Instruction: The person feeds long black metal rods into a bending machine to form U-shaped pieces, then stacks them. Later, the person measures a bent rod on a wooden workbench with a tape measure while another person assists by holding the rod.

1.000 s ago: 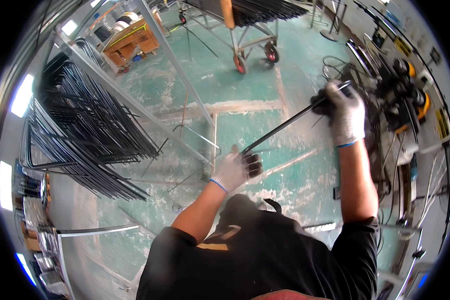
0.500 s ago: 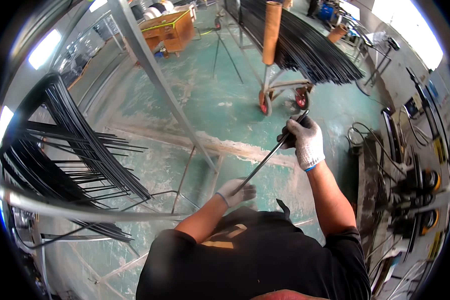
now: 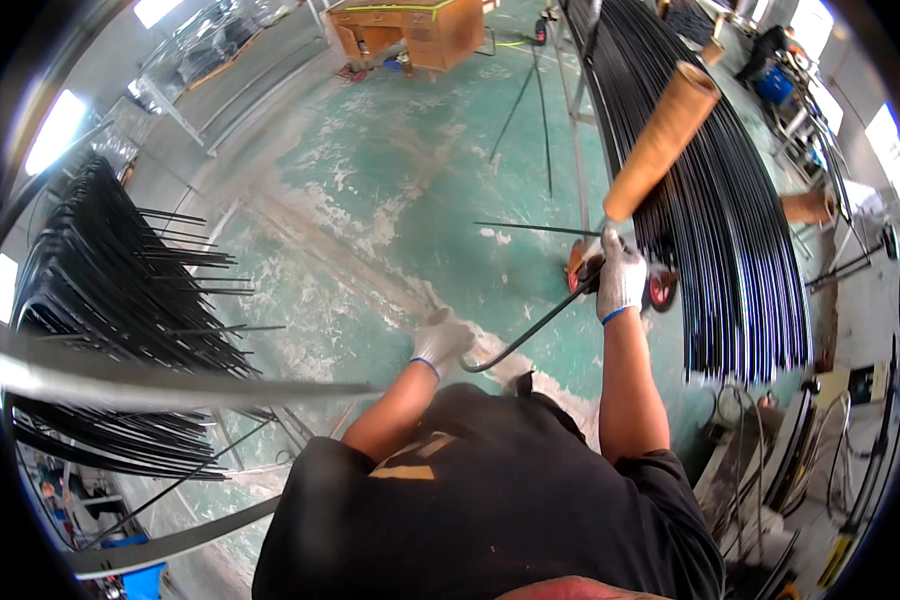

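My right hand [image 3: 622,275], in a white knitted glove with a blue cuff edge, is closed around a thin black rod [image 3: 542,323]. From the fist the rod slopes down toward me and hooks upward at its near end. Beside that hook is my gloved left hand [image 3: 444,338], its fingers blurred; whether it touches the rod I cannot tell. A straight black length [image 3: 535,228] sticks out leftward from near my right fist; whether it belongs to the same rod is unclear. Just beyond that fist, a brown cardboard tube [image 3: 662,140] leans over a post.
Long black rods [image 3: 735,270] lie packed on a wheeled cart at the right. More bent black rods [image 3: 120,300] hang at the left, behind a grey metal bar [image 3: 180,380]. Far off stands a wooden desk [image 3: 440,40]. Cables and equipment line the right wall.
My view has turned, and the cart now lies nearer on my right. My right hand still grips the rod, whose hooked end now shows. My left hand has moved from along the rod to beside its hook.
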